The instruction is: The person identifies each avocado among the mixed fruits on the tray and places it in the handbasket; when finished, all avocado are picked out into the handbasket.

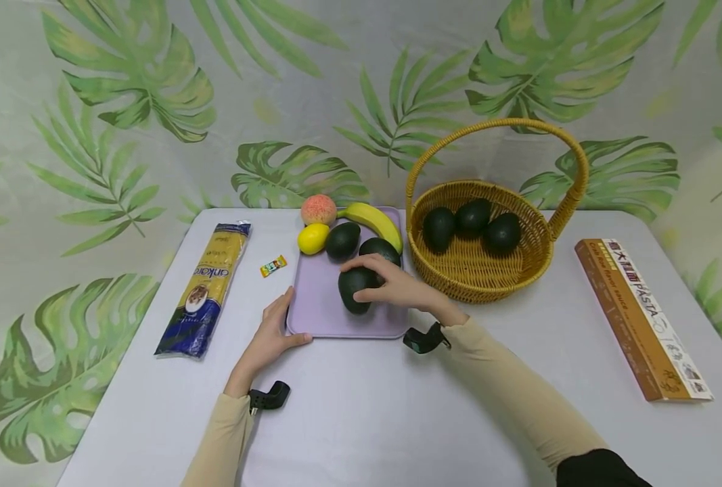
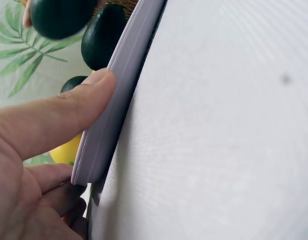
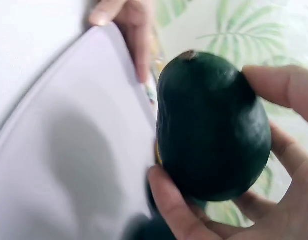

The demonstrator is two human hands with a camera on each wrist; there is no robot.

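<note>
My right hand (image 1: 391, 284) holds a dark green avocado (image 3: 213, 125) between thumb and fingers, lifted over the light purple tray (image 1: 312, 297); its shadow falls on the tray. At the tray's near left corner, my left hand (image 1: 272, 331) grips the edge, its thumb (image 2: 89, 100) on the near rim and its fingers along the left side. Two more avocados (image 1: 343, 241) lie on the tray, one partly hidden behind my right hand. Around them are a yellow lemon (image 1: 314, 239), a peach (image 1: 319, 210) and a banana (image 1: 373, 223).
A wicker basket (image 1: 476, 287) with a tall handle stands right of the tray, with three avocados (image 1: 501, 234) inside. A pasta box (image 1: 643, 321) lies at the far right. To the left are a blue and gold pasta bag (image 1: 205, 291) and a small wrapped sweet (image 1: 273, 266).
</note>
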